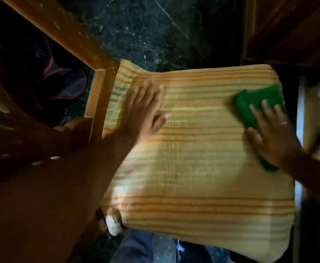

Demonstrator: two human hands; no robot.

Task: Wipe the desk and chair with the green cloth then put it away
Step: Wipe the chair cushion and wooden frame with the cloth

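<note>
A yellow cushion with orange and grey stripes [193,158] covers the chair seat and fills the middle of the view. My right hand [274,135] presses the green cloth [254,103] flat onto the cushion's right side, fingers spread over it; part of the cloth shows below my wrist. My left hand [144,111] lies flat and open on the cushion's upper left, holding nothing. The chair's wooden frame [96,95] runs along the cushion's left edge. Everything is blurred by motion.
Dark speckled floor [155,31] lies beyond the cushion. Dark wooden furniture [288,29] stands at the upper right. A dark bag with red trim [60,80] sits on the floor at left. My legs in blue trousers [136,247] show at the bottom.
</note>
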